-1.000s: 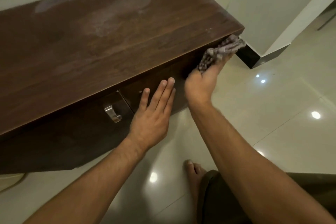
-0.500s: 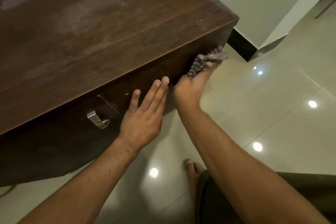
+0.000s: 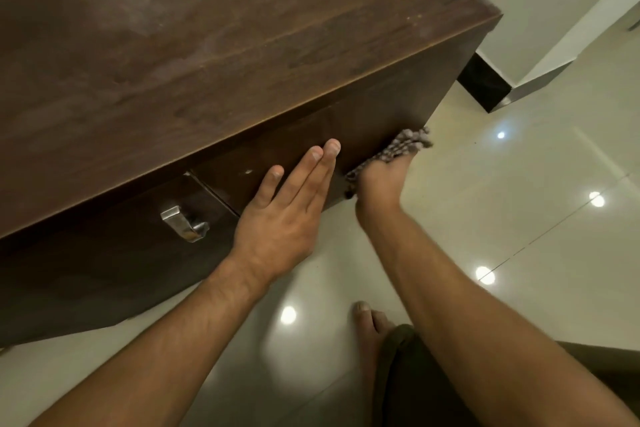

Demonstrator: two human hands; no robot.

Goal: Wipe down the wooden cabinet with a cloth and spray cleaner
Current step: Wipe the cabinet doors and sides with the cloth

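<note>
The dark wooden cabinet (image 3: 207, 45) fills the upper left, its top dull and smeared. My right hand (image 3: 379, 184) presses a grey nubby cloth (image 3: 401, 146) flat against the cabinet's front panel, low down near its right corner. The cloth covers my fingers. My left hand (image 3: 287, 208) rests open on the same panel just to the left, fingers straight and together. No spray cleaner is in view.
A metal handle (image 3: 183, 224) sticks out of the cabinet front left of my left hand. Glossy pale floor tiles (image 3: 519, 218) spread to the right. My bare foot (image 3: 370, 326) stands below my arms. A black skirting corner (image 3: 485, 83) sits behind the cabinet.
My right hand has slid the cloth down the front panel from the top right edge to near the bottom corner. My left hand has stayed flat on the panel.
</note>
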